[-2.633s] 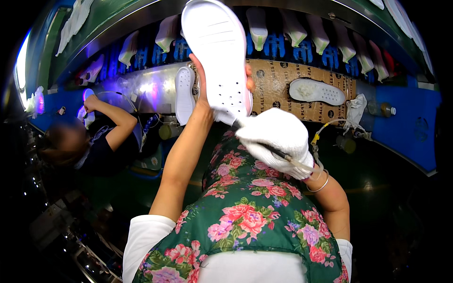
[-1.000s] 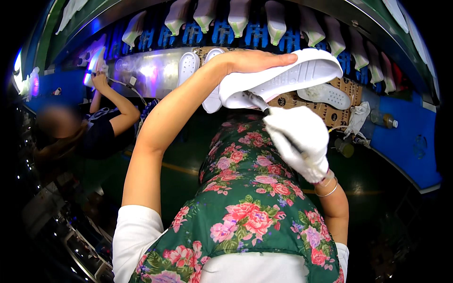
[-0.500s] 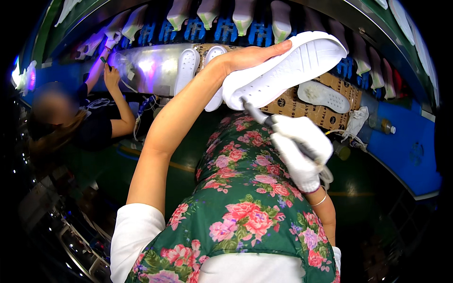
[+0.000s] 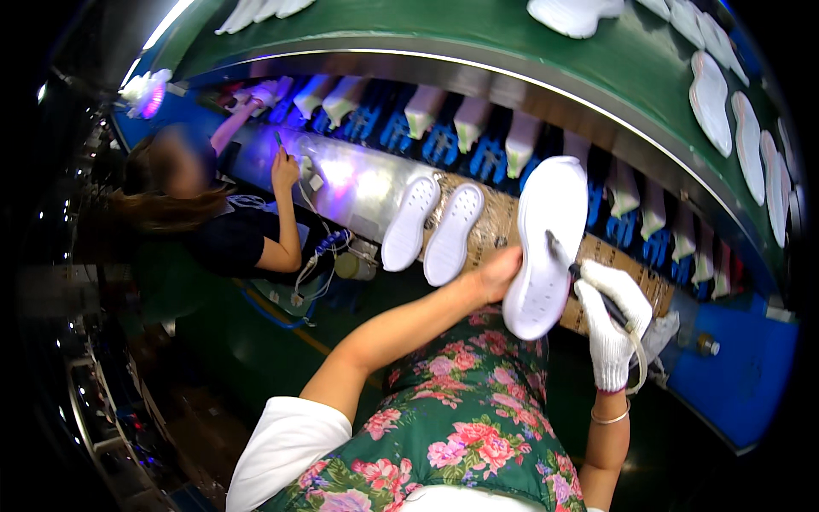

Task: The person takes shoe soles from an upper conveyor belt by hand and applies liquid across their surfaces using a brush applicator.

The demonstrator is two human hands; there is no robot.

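Note:
My bare left hand (image 4: pixel 499 275) grips the left edge of a white shoe sole (image 4: pixel 537 286), its fingers partly hidden behind it. The sole stands nearly upright, its cupped inner face toward me, with small holes in its lower end. My right hand (image 4: pixel 616 311), in a white knitted glove, is closed round a dark-handled brush (image 4: pixel 559 249) with a pale hose at its back end. The brush tip is at the middle of the sole's inner face. Two more white soles (image 4: pixel 411 224) lie side by side on the bench, left of my left hand.
Brown cardboard (image 4: pixel 489 224) covers part of the metal bench (image 4: pixel 354 192). Behind it runs a row of pale shoe forms (image 4: pixel 472 119) on blue holders. Above is a green belt (image 4: pixel 409 30) bearing white soles. At left, a co-worker's hand (image 4: pixel 284 168) holds a thin tool.
The sole has turned from slanting to nearly upright. The brush tip has gone from its near end to its middle. My view has shifted, showing more of the green belt.

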